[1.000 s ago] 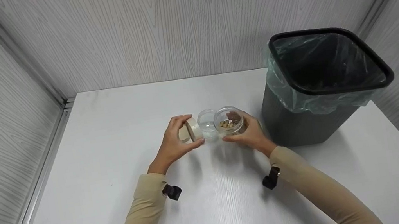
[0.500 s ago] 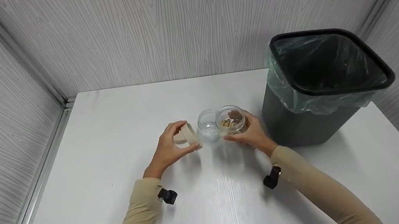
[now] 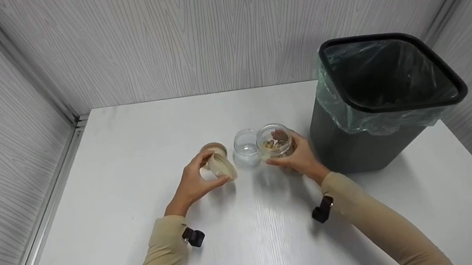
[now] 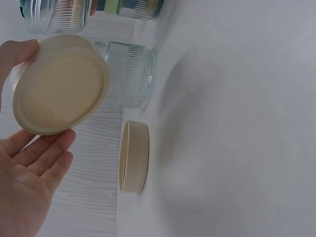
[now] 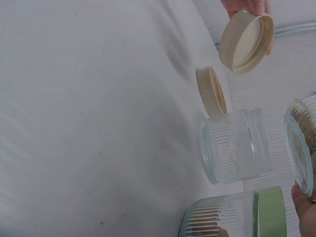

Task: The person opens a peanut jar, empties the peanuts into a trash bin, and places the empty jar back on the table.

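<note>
The round beige plastic lid (image 3: 223, 166) sits tilted above the white table (image 3: 137, 222), pinched at its rim by the left hand (image 3: 194, 183); a loose pinch could drop it. Beyond, the right hand (image 3: 294, 157) curls round the lifted ribbed glass jar of nuts (image 3: 274, 141); tipping would spill them. The empty ribbed glass jar (image 3: 246, 147) and 1 second beige lid (image 3: 212, 148) stand beside.

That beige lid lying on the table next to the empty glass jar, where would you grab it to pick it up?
Probably by its rim, from above. The lid on the table lies flat, a low round disc, so fingers could pinch opposite edges. Come from its open far or left side: the empty jar stands close on one side, and the left hand, holding a second lid, is just in front.
</note>
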